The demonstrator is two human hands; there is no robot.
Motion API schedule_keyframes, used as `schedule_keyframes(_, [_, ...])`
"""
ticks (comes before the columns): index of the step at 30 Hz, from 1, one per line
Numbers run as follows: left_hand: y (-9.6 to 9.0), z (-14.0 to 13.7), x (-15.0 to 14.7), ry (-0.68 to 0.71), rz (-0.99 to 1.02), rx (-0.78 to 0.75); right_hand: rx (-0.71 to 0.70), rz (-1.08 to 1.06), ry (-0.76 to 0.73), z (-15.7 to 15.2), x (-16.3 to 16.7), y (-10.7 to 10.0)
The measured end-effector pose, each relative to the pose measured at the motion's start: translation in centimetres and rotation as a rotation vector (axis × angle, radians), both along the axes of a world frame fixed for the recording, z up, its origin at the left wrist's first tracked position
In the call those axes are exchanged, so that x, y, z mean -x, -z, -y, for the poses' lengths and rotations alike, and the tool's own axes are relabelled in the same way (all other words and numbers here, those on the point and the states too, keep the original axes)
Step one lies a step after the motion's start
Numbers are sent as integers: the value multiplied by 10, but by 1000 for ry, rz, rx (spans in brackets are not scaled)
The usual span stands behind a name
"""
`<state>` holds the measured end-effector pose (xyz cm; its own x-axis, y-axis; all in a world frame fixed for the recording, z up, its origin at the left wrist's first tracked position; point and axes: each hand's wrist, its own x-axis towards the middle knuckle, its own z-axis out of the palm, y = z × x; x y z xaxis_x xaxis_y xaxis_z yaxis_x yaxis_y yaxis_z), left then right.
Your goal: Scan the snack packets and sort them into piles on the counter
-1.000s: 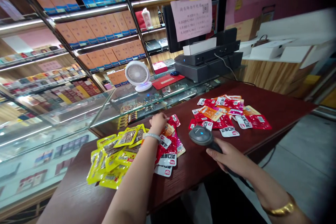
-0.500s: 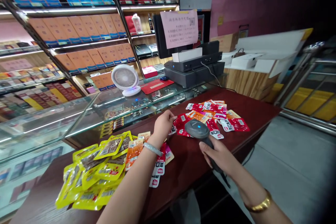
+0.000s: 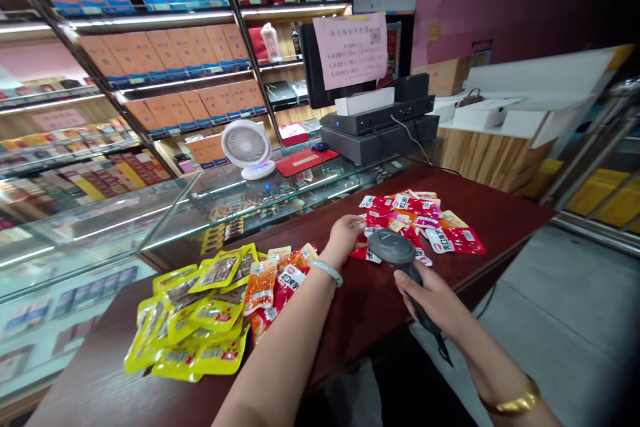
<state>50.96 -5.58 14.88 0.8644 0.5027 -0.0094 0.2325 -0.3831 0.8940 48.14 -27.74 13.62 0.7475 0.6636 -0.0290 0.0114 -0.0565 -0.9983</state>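
My right hand [image 3: 430, 293] is wrapped around the handle of a dark grey barcode scanner [image 3: 393, 248], its head pointing left over the packets. My left hand [image 3: 345, 239] reaches to the near left side of a loose pile of red and orange snack packets [image 3: 453, 240]. Its fingers are bent together on a red snack packet [image 3: 376, 219], partly hidden by the hand and scanner. Under and beside my left forearm lie more red and orange snack packets [image 3: 260, 287]. Left of these is a heap of yellow snack packets [image 3: 215, 313] with dark contents.
A dark red-brown counter [image 3: 345, 327] carries the packets. Behind it are a glass display case [image 3: 170, 213], a white fan [image 3: 247, 145], a red mat [image 3: 305, 161] and a black cash register [image 3: 380, 137] with a screen. Boxed goods fill shelves; a metal railing [image 3: 595, 200] stands right.
My left hand has moved right and slightly away, to the edge of the far packet pile. My forearm now covers part of the nearer red packets. The view has shifted slightly; the scanner stays in my right hand.
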Motion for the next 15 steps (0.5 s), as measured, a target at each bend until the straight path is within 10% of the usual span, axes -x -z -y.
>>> schedule_keyframes(9, [-37,-77,82,-25,-381,-876,83,21,-69,1,6,-5])
schedule_keyframes(15, [-33,-114,114,-20,-668,-852,73,26,-130,-12,16,-9])
